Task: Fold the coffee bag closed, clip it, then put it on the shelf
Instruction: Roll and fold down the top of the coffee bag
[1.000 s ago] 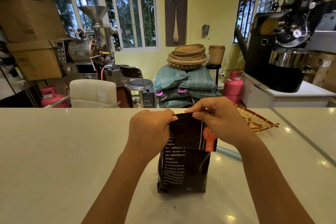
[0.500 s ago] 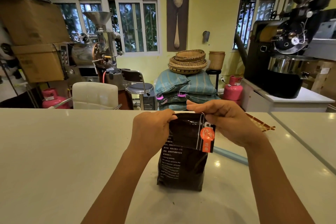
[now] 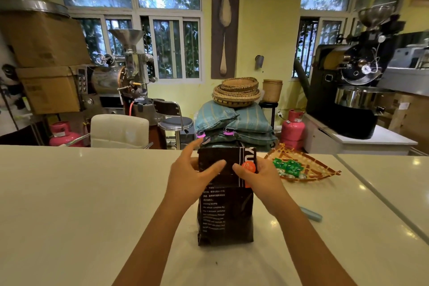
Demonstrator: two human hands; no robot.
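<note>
A black coffee bag [image 3: 225, 216] with white text and an orange round label stands upright on the white counter [image 3: 81, 204]. Its top part is folded over toward me into a flat band. My left hand [image 3: 188, 176] holds the left end of that band, thumb in front and forefinger raised behind. At the right end my right hand [image 3: 257, 176] pinches the band by the orange label. A light blue clip [image 3: 311, 213] lies on the counter to the right of the bag, partly hidden by my right forearm.
A woven tray [image 3: 318, 167] with green packets sits on the counter at the right rear. A seam [image 3: 380, 199] splits the counter on the right. Beyond the counter are a white chair [image 3: 119, 131], stacked sacks [image 3: 232, 123], pink gas cylinders and two roasting machines.
The bag's top has gone from pinched upright to folded down into a flat band. Both hands have shifted to its ends. The view has tilted up.
</note>
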